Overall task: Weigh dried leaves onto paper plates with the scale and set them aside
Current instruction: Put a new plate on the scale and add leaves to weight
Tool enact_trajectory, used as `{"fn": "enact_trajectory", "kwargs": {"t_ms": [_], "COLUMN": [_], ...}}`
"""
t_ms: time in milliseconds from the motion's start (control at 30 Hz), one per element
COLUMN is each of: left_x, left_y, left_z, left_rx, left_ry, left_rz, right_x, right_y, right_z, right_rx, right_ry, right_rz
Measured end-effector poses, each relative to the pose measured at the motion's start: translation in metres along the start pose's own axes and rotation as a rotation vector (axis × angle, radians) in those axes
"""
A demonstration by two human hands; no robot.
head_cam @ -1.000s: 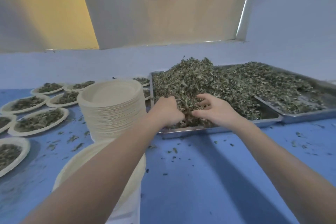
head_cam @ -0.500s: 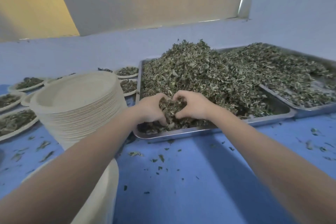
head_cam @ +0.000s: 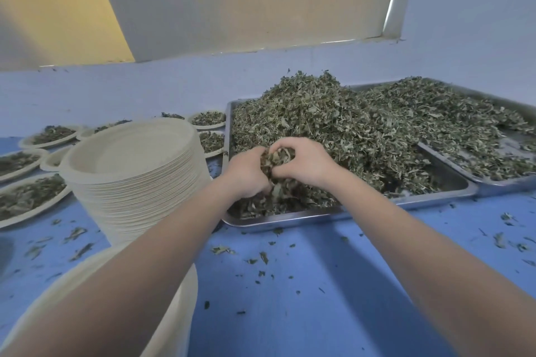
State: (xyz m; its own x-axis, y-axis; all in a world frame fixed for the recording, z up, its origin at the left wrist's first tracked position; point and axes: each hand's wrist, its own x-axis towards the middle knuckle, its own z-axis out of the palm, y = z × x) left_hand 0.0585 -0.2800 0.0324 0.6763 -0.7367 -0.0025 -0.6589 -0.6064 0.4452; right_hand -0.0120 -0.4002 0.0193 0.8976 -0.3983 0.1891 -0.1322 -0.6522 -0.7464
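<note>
Surface: blue surface [head_cam: 304, 298] below a pale wall, with leaf crumbs scattered over its bare part.
Leaves: dried leaves [head_cam: 313, 113] are heaped high in a metal tray [head_cam: 319, 216] near the middle; a second tray [head_cam: 504, 185] overlaps its right corner and holds a thinner layer.
Left hand: left hand [head_cam: 246, 174] is at the near edge of the heap, fingers curled round a clump of leaves.
Right hand: right hand [head_cam: 307, 162] touches the left one, fingers curled the same way, so the two hands cup one bunch between them, just above the tray's near rim.
Empty plates: stack of plates [head_cam: 130, 180] stands tall just left of the tray; another plate [head_cam: 162, 324] lies close to the camera, partly hidden by the left forearm.
Filled plates: filled plates [head_cam: 29, 200] with portions of leaves lie along the left side and behind the stack, well apart from the hands.
Scale: not visible; it may be under the near plate, but I cannot tell.
Done so far: several portions seem already weighed and set aside.
Left to do: much. Both trays hold plenty and the stack is tall, so many rounds likely remain. This handful has yet to reach a plate.
</note>
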Motion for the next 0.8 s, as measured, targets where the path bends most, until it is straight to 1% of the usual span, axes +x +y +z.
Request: {"fn": "enact_trajectory", "kwargs": {"t_ms": [100, 200, 300, 400, 467, 667, 800], "left_x": [-0.001, -0.003, -0.004, -0.011, -0.021, -0.074, -0.127], "left_y": [0.006, 0.014, 0.018, 0.019, 0.021, 0.016, -0.013], "left_z": [-0.014, -0.019, -0.016, -0.018, -0.025, -0.067, -0.093], "left_rx": [0.02, -0.049, -0.167, -0.223, -0.227, -0.195, -0.231], "left_ry": [0.097, 0.17, 0.17, 0.196, 0.212, 0.222, 0.206], "left_rz": [0.068, 0.085, 0.038, 0.038, 0.05, 0.071, 0.03], "right_x": [0.004, 0.004, 0.001, -0.005, -0.011, -0.039, -0.063], "right_y": [-0.01, -0.016, -0.02, -0.029, -0.039, -0.089, -0.129], "right_z": [-0.012, -0.016, -0.013, -0.011, -0.013, -0.007, 0.02], "right_rx": [0.134, 0.235, 0.255, 0.305, 0.298, 0.462, 0.511], "right_ry": [0.053, 0.082, 0.087, 0.073, 0.079, -0.001, -0.102], "right_rz": [-0.008, 0.003, 0.006, 0.007, 0.006, -0.011, -0.05]}}
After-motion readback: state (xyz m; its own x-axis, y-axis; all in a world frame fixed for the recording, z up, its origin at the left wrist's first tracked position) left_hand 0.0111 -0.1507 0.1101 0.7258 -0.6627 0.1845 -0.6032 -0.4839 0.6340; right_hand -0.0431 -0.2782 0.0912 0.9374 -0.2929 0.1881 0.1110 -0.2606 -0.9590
